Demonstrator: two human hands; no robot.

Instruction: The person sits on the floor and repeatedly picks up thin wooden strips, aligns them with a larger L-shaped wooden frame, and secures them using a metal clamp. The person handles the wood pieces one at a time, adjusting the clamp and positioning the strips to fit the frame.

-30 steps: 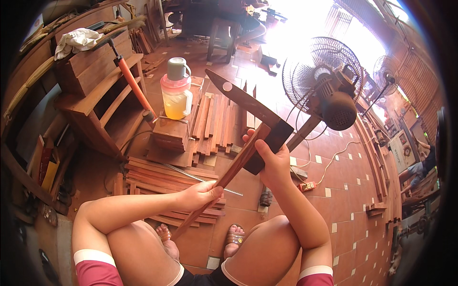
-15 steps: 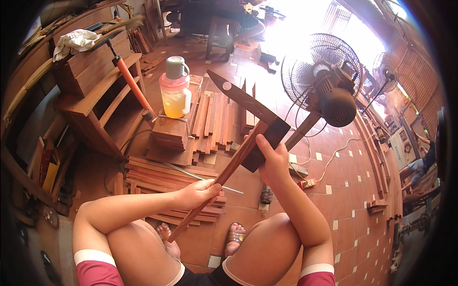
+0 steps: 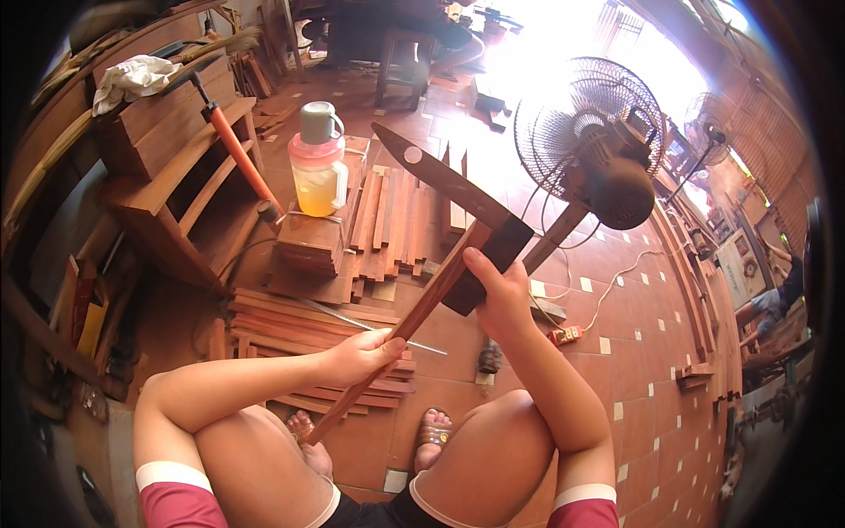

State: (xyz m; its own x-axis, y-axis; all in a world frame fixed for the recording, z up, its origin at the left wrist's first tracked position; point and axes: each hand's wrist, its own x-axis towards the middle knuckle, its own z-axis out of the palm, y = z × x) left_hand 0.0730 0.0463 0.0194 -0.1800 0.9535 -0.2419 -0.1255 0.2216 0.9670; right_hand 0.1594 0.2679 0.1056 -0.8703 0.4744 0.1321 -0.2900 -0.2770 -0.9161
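A long reddish-brown wooden strip slants up and away from between my knees. My left hand is closed around its lower middle, thumb on top. At the strip's far end my right hand grips a dark try square, its thumb pressing near the strip's end. The square's thick black stock lies by the strip's end, and its pointed blade with a round hole reaches out to the upper left. My right fingers are mostly hidden behind the stock.
Stacked wooden strips and a metal ruler lie ahead of my feet. Beyond stands a pitcher of yellow liquid on wood blocks. A pedestal fan and red power strip are to the right, a wooden cabinet left.
The whole view has shifted very slightly. The try square's blade tip sits a little farther up and left; both hands keep the same grips.
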